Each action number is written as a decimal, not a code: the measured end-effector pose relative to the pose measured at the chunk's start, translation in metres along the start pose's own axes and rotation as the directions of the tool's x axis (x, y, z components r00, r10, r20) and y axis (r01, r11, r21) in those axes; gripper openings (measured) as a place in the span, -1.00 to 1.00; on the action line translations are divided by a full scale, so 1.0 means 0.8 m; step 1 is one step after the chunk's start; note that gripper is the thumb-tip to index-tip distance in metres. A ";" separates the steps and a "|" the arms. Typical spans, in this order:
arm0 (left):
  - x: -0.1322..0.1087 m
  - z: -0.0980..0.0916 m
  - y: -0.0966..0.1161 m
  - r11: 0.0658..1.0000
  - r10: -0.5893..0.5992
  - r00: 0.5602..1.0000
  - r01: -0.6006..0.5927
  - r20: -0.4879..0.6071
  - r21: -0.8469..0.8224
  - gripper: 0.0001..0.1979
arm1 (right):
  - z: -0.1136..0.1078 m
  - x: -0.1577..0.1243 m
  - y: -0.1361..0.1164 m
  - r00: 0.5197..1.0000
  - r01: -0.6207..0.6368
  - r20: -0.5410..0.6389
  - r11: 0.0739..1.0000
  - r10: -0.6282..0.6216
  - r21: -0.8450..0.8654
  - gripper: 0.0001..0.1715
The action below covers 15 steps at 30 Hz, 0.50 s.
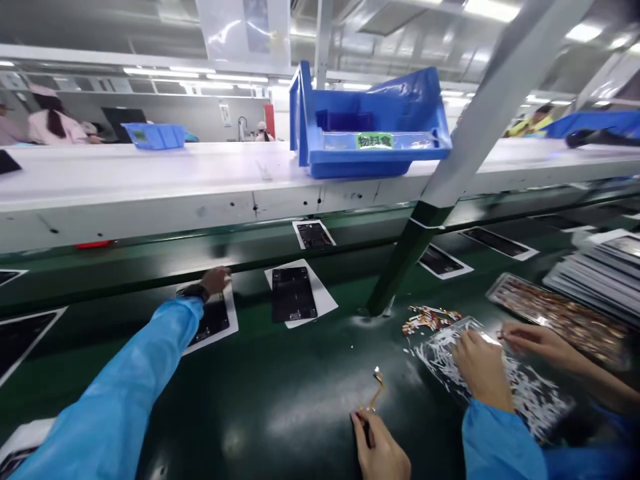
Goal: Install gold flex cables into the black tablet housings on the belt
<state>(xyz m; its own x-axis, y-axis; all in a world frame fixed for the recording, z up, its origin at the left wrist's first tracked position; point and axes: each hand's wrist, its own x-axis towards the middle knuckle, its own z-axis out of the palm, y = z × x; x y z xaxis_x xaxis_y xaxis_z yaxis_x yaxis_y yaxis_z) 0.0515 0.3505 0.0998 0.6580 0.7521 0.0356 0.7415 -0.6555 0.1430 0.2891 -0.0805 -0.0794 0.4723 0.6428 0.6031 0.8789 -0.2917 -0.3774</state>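
Note:
My left hand [216, 281], in a blue sleeve with a dark band at the wrist, reaches out to the upper edge of a white sheet [233, 319]. Its fingers are closed at that edge; the fingertips are small and partly hidden. On this sheet lies a black flat panel [213, 321], like a device screen, partly covered by my forearm. At the bottom centre, my right hand [381, 448] pinches one end of an orange flex cable [379, 387], whose other end sticks up above the green surface. Another black panel [294, 295] lies askew on its white sheet between the hands.
At right, another person's hands [483, 367] work over a tray of white strips [537, 400]. Loose flex cables [425, 320], a tray of copper-coloured parts [560, 310] and stacked sheets [600, 267] lie nearby. A slanted post [413, 257] rises to a shelf [200, 207] bearing a blue bin [370, 163].

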 end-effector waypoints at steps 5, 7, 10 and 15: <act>0.007 0.092 0.098 0.954 0.297 0.943 -0.299 0.152 -0.014 -0.83 | -0.006 0.006 -0.009 0.999 -0.021 0.031 0.999 0.020 0.026 -0.47; -0.001 0.112 0.129 0.923 0.379 0.907 -0.384 0.182 -0.009 -0.86 | -0.008 0.008 -0.012 0.999 -0.027 0.041 0.999 0.027 0.017 -0.47; -0.007 0.121 0.150 0.891 0.440 0.874 -0.454 0.204 0.023 -0.92 | -0.008 0.008 -0.013 0.999 -0.034 0.034 0.999 0.033 0.010 -0.46; 0.004 0.115 0.161 0.891 0.412 0.890 -0.438 0.193 0.119 -0.89 | -0.002 0.008 -0.015 0.998 -0.055 0.008 0.998 0.055 0.023 -0.45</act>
<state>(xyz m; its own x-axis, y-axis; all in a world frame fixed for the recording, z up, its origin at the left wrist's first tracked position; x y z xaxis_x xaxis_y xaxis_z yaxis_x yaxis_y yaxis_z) 0.1610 0.2620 0.0275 0.9169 0.3863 -0.0998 0.3877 -0.9218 -0.0058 0.2818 -0.0746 -0.0700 0.5190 0.6318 0.5757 0.8500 -0.3101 -0.4259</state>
